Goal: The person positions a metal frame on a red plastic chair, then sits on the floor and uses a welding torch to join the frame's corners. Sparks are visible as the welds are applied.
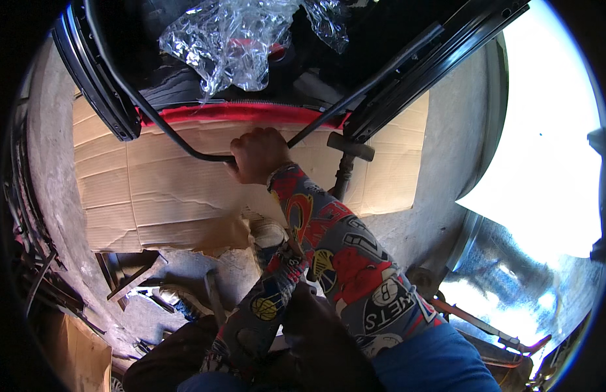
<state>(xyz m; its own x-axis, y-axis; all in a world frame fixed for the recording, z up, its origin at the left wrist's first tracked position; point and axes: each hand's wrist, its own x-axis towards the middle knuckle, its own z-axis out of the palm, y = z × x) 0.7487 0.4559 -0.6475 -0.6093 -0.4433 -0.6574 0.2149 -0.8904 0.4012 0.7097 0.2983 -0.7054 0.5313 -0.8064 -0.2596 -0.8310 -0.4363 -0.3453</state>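
Observation:
My right hand (257, 153) is wrapped round a bent dark tube (182, 140), its fingers closed on it at the low point of the bend. The tube's arms rise left and right over a glossy black panel (152, 46) with a red lower edge (198, 112), black metal side rails (94, 88) and crumpled clear plastic (237, 52) on it. My left hand is mostly hidden behind my right forearm, in a printed sleeve like the right one. Right of my right hand, a T-shaped head on a dark post (352, 147) stands beside the rail's end, over flattened cardboard (166, 183).
Dark metal bars (130, 281) and a shoe (179, 300) lie below the cardboard. Metal lengths crowd the left rim, above a cardboard box (77, 353). A large shiny sheet (499, 274), glaring white higher up, fills the right side, with an orange-handled bar (470, 320) near it.

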